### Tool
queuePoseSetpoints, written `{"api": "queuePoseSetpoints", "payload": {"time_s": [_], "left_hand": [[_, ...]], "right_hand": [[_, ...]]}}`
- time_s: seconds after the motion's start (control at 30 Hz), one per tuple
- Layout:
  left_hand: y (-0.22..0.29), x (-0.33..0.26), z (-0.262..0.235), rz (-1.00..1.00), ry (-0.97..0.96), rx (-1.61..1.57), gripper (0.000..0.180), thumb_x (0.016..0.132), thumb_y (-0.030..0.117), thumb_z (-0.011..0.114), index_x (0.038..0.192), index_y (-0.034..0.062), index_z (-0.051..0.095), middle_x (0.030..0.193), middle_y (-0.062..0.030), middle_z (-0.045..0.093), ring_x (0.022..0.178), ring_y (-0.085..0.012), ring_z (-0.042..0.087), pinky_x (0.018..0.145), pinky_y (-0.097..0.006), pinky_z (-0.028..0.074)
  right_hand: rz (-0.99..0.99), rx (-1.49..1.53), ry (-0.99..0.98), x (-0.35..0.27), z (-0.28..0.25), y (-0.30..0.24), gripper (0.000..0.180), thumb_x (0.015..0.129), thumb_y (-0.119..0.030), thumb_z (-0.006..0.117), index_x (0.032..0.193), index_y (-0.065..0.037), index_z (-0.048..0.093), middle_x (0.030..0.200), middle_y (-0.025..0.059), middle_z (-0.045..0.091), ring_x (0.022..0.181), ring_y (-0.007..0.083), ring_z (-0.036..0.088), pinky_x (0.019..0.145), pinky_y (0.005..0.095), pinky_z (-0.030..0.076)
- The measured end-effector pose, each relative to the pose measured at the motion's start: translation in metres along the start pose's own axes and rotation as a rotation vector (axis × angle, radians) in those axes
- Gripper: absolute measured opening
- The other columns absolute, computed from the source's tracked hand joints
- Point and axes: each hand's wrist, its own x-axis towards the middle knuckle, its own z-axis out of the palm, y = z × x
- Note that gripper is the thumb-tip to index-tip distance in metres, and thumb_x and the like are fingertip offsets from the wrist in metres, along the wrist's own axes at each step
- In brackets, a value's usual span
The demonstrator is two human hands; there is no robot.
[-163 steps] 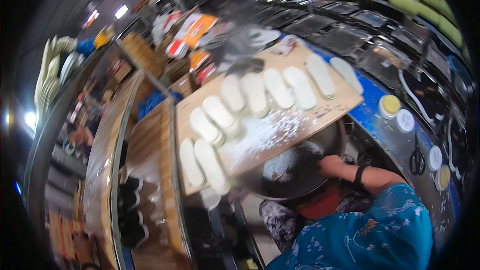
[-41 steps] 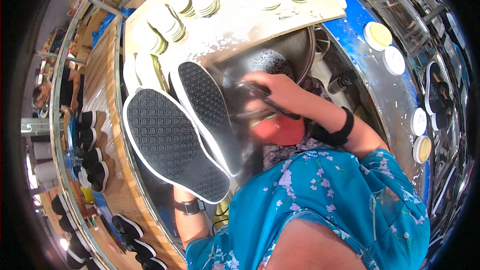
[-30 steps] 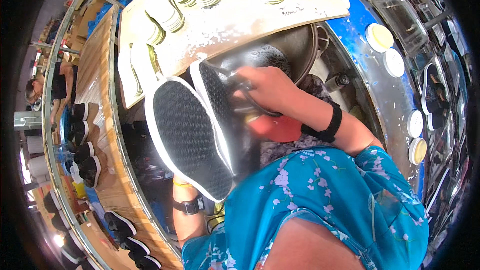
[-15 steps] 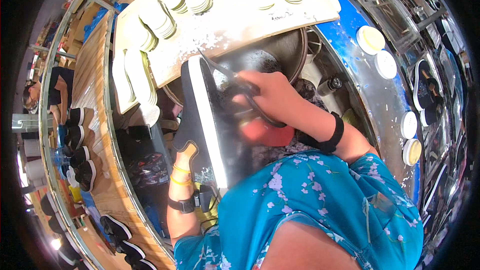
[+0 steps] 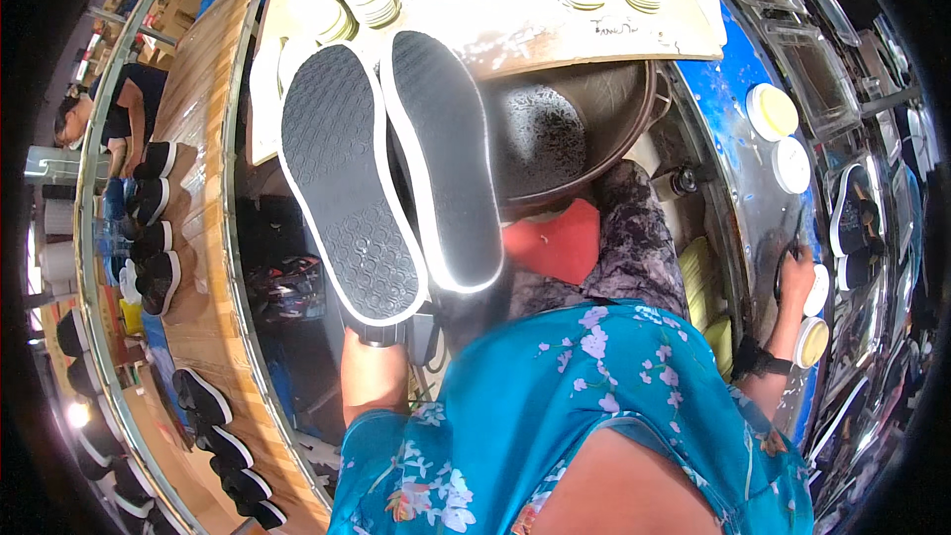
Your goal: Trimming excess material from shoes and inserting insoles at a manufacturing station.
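Showing two shoe soles (image 5: 342, 183), one basin (image 5: 616, 104)

- Left forearm (image 5: 374, 376) stands upright in the lower frame, left of centre; left hand hidden.
- Right forearm (image 5: 764, 394) slants upward at the right.
- Right hand (image 5: 795, 275) tops it, fingers bent.

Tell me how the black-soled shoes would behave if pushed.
The shoes probably have fairly stiff soles, as both hold a long, flat shape without sagging. The visible patterning would likely resist sliding if pushed sole-down, and that broad, flat form should make rolling unlikely.
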Motion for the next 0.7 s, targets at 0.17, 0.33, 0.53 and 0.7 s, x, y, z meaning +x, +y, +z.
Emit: {"api": "queuePoseSetpoints", "payload": {"time_s": [0.17,0.33,0.53,0.7], "left_hand": [[-0.008,0.007,0.002,0.024,0.008,-0.008,0.012,0.078,0.003,0.052,0.080,-0.0071,0.058,0.069,-0.0113,0.061,0.062,-0.0174,0.056,0.058,-0.031,0.045],[-0.005,0.013,0.012,0.090,-0.006,0.141,0.012,0.078,0.004,0.052,0.080,-0.0070,0.058,0.069,-0.0110,0.061,0.063,-0.0166,0.056,0.058,-0.031,0.045],[-0.010,0.052,0.055,0.158,-0.014,0.974,0.016,0.078,0.008,0.054,0.083,-0.0067,0.057,0.077,-0.0176,0.060,0.070,-0.0255,0.057,0.063,-0.035,0.045],[-0.002,0.064,0.086,0.213,-0.360,1.472,0.029,0.080,0.019,0.055,0.094,-0.0067,0.054,0.087,-0.0288,0.056,0.084,-0.0437,0.053,0.072,-0.040,0.043]], "right_hand": [[0.052,-0.132,-0.046,0.005,0.005,0.032,0.044,0.071,-0.027,0.059,0.110,-0.008,0.054,0.098,0.0218,0.059,0.096,0.0361,0.056,0.081,0.0394,0.043],[0.028,-0.381,-0.166,0.010,-0.022,-0.039,0.044,0.069,-0.035,0.060,0.104,-0.008,0.059,0.100,0.0184,0.060,0.095,0.0344,0.056,0.080,0.0413,0.044],[-0.753,0.618,-0.632,-0.050,-0.019,-0.218,0.050,0.070,-0.014,0.066,0.116,-0.004,0.050,0.097,0.0120,0.061,0.087,0.0212,0.058,0.077,0.0309,0.046],[-1.411,0.547,-0.626,-0.130,0.003,-0.338,0.061,0.068,-0.031,0.065,0.118,-0.002,0.047,0.118,0.0195,0.047,0.109,0.0325,0.046,0.092,0.0375,0.037]]}}
